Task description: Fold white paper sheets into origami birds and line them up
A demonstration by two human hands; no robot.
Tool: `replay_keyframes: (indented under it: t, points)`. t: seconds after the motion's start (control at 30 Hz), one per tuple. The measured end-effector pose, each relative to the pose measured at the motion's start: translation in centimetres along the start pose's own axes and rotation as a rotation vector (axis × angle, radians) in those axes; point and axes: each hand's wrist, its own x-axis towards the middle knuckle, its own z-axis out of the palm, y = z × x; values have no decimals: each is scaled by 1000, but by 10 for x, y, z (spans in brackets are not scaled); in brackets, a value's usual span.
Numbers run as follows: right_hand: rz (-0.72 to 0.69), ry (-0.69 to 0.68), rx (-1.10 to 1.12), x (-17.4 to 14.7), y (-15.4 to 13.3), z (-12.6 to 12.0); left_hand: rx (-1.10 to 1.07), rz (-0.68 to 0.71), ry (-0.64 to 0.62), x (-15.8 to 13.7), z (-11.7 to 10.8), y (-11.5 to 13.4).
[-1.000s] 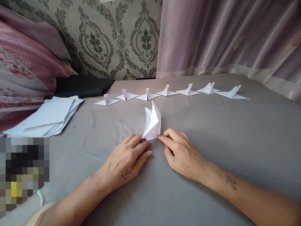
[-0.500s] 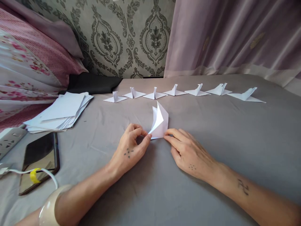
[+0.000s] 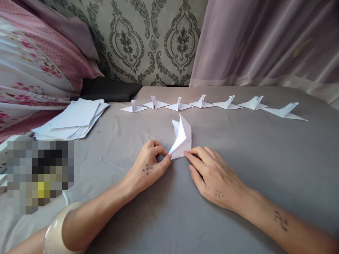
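Observation:
A partly folded sheet of white paper [image 3: 182, 141] stands in front of me on the grey cloth, with a raised pointed flap. Its lower left corner is pinched between the thumb and fingers of my left hand [image 3: 151, 160]. At the lower right edge, the fingertips of my right hand [image 3: 209, 169] press on the paper. The fingers of that hand are stretched out, and its thumb sits apart, lower down. Behind the sheet runs a row of several folded paper birds, among them a middle bird [image 3: 179, 105] and a larger right-end bird [image 3: 287, 112].
A stack of white paper [image 3: 71, 120] lies at the left, before a folded black cloth [image 3: 111, 90]. A pixelated patch [image 3: 42, 176] covers the near left, beside a white power strip [image 3: 6, 151]. Curtains [image 3: 265, 42] hang at the back right.
The view has shifted slightly, moving the scene rightward. My right fingertips have slid inward onto the paper's lower edge, and the right thumb is further from the fingers. My left hand keeps its pinch.

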Motion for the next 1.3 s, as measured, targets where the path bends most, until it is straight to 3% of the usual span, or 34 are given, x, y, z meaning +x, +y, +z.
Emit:
replay_keyframes:
  t: [0.4,0.87,1.1,1.3]
  points:
    - [20,13,65,0,2,0,24,99,13,1,3,-8]
    - [88,34,85,-1,5,2,31,123,10,6,8,-11]
    - [-33,19,2,-7,4,1,100,201,49,6,14,-16]
    - [-55,-38,-69,-10,-1,-3,152,280,68,5,16,-21]
